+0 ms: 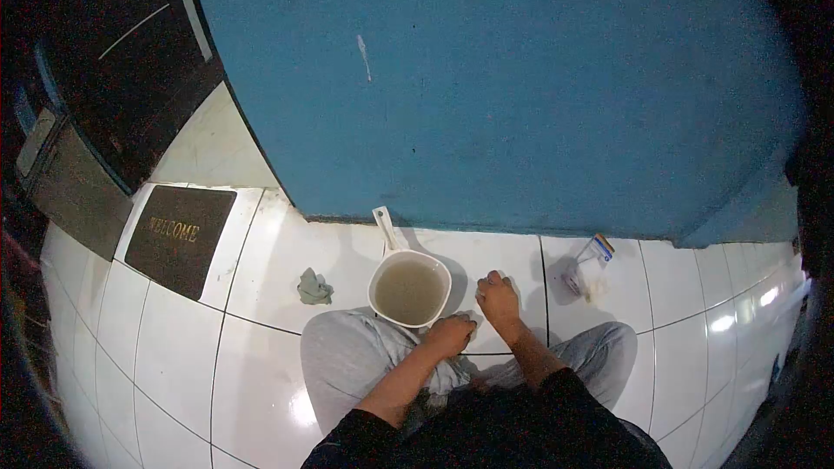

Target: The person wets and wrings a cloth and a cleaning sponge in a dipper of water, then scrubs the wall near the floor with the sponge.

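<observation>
Floor (pixel 261 365) separates one cloth (pixel 314 287), one dipper (pixel 373 294), one bag (pixel 592 268); left hand (pixel 451 335), right hand (pixel 498 295): each grip curled narrow, contents unclear.

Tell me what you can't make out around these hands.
All in the head view:
Inner bottom of the white dipper: hidden by cloudy liquid.
Whether the left hand or right hand holds anything: curled grip hides it.
Contents of the clear bag: too small and blurred.
Top of the blue wall: cut off by the upper edge.
</observation>
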Tool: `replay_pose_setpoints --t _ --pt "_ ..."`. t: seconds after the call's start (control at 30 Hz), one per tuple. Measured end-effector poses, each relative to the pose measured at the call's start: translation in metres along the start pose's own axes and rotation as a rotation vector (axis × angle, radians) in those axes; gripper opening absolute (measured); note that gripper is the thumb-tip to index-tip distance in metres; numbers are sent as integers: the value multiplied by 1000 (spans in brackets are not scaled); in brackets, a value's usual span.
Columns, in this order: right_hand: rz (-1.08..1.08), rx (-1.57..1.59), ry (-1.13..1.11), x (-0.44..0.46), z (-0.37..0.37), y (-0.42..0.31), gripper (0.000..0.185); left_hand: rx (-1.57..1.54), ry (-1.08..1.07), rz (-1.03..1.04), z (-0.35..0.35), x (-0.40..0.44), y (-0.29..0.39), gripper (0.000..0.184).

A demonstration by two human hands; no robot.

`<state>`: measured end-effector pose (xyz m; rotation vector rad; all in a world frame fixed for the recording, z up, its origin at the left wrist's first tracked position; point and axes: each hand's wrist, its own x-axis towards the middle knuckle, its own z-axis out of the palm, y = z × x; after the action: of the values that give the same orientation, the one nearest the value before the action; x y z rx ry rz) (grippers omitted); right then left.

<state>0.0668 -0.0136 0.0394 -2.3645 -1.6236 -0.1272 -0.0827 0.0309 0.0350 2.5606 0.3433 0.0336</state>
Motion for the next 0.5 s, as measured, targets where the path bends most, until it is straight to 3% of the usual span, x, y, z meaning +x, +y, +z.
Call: replay_pose_setpoints --t 0.17,0.23,0.37,0.5 --pt "49 272 88 9 -20 8 14 26 14 -3 -5 -1 2 16" --pt "541 1488 -88 21 -51 -8 18 22 33 4 -6 -1 1 17" --pt "501 1873 -307 37 -93 -40 16 31 -40 -29 3 5 -3 17" --pt "506 2013 -403 43 -88 -58 8 -34 19 -9 4 4 -4 12"
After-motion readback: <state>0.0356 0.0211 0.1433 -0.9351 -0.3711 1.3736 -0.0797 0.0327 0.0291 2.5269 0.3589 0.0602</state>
